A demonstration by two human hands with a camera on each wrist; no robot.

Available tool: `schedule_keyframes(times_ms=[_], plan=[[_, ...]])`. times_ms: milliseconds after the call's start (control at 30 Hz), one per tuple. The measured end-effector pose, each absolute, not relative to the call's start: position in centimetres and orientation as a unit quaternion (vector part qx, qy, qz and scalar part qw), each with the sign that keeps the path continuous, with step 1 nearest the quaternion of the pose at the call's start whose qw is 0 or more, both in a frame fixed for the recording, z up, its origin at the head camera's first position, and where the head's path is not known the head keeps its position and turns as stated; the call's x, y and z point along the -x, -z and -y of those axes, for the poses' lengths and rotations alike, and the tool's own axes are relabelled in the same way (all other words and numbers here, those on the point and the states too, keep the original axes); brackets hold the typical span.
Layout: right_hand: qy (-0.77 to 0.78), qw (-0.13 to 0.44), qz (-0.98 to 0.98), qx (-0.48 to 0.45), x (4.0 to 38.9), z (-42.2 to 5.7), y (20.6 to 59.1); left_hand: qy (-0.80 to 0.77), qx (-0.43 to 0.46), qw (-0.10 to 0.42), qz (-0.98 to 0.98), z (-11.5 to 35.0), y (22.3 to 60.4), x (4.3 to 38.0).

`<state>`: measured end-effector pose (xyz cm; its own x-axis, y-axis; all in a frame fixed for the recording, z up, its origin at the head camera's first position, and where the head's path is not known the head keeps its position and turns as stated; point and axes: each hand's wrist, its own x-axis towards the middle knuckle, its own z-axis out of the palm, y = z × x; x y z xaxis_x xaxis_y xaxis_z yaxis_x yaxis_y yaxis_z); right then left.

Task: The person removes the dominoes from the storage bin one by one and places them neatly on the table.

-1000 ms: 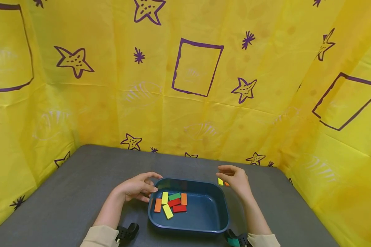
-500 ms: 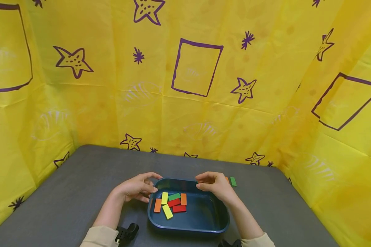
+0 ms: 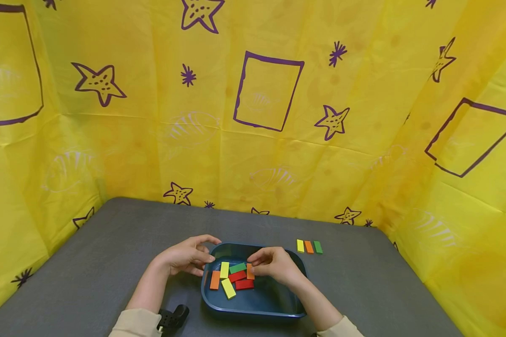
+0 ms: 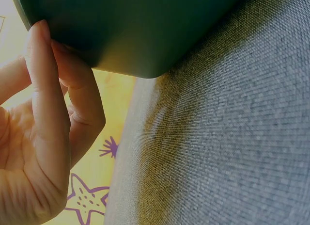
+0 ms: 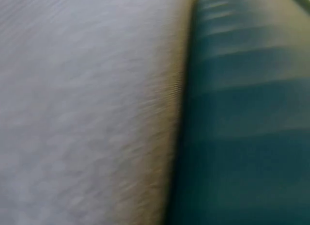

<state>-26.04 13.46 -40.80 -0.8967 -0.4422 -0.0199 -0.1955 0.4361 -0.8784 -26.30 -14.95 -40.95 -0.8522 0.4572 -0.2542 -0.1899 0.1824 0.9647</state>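
Observation:
A deep dark blue tray [image 3: 274, 306] sits on the table, with several coloured blocks lying loose at its left. My left hand [image 3: 189, 255] holds the tray's far left corner; in the left wrist view its thumb and fingers [image 4: 41, 50] meet at the rim. Over the tray's middle, my right hand [image 3: 276, 267] has its thumb and fingertips at an orange block [image 3: 250, 273], partly covering it. Nearby lie a green block [image 3: 238, 268], a red block [image 3: 245, 284] and a yellow block [image 3: 228, 289]. The right wrist view shows the tray's outer wall [image 5: 242, 137], blurred, and no fingers.
Behind the tray's right corner, a yellow block [image 3: 300, 246], an orange block [image 3: 308, 247] and a green block [image 3: 318, 247] form a row on the grey table [image 3: 152, 224]. Yellow printed cloth [image 3: 270, 154] walls the table's back and sides.
My right hand has moved left and towards me, from the row of blocks to the orange block inside the tray. The row's green block has come into view. My left hand stays on the tray.

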Motion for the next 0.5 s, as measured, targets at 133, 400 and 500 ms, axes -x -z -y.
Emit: schedule_keyframes(times_ms=[133, 400, 500], plan=[[0.456, 0.118, -0.858, 0.206, 26.04, -13.14, 41.33, -0.631, -0.089, 0.253, -0.728, 14.94, 40.92, 26.35], [0.399, 0.124, -0.881, 0.220, 25.69, -12.75, 41.69, -0.632, -0.089, 0.250, -0.728, 15.05, 41.07, 26.46], [0.390, 0.130, -0.886, 0.216, 25.60, -12.78, 41.80, -0.632, -0.090, 0.250, -0.728, 14.99, 41.10, 26.43]])
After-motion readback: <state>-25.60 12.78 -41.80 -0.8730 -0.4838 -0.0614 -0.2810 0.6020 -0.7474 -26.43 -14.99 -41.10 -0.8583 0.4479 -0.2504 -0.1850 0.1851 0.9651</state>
